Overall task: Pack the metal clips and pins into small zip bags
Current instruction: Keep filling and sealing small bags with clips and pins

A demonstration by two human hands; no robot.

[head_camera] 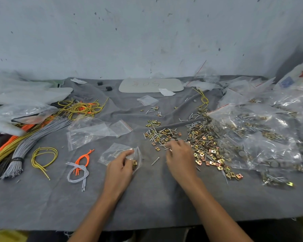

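The left hand (120,165) pinches the small clear plastic zip bag (112,151) at its mouth. Right of that bag, nearer the right hand (179,156), lie scattered brass square clips and silver pins (164,135). That hand's curled fingers reach into them, and whether they hold anything cannot be told.

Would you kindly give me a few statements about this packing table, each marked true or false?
1. The left hand holds a small zip bag. True.
2. The right hand rests on the orange cords. False: it reaches into the loose pile of metal clips and pins.
3. A grey cloth covers the table. True.
4. The grey cord bundle lies to the right of the pile. False: it lies far to the left, beyond the left hand.
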